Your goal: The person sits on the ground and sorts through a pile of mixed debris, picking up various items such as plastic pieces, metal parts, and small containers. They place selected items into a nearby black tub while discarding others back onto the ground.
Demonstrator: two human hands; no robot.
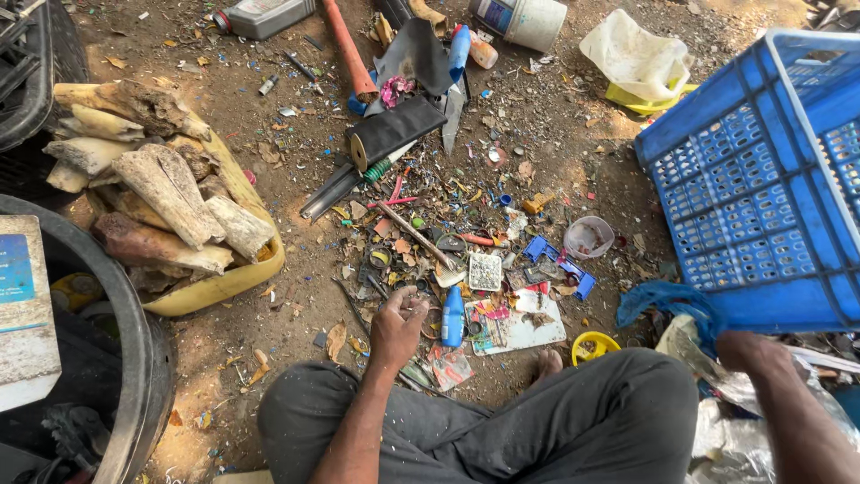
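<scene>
I sit on the dirt with my knees in grey trousers [573, 421] at the bottom of the view. My left hand [399, 324] reaches into a heap of small plastic and metal scrap [448, 255]. Its fingers are curled together on a small grey bit at the heap's near edge. A small blue bottle [453, 318] lies just right of that hand. My right hand [751, 351] rests on crinkled clear plastic [743, 430] beside a blue cloth [667, 300]. Its fingers are hidden.
A blue plastic crate [761, 179] stands on the right. A yellow basin [224, 282] piled with pale chunks sits on the left, next to a black tub [139, 358]. Farther off lie a black roll [394, 130], an orange pipe [348, 49], a white bucket [530, 18] and a grey can [264, 16].
</scene>
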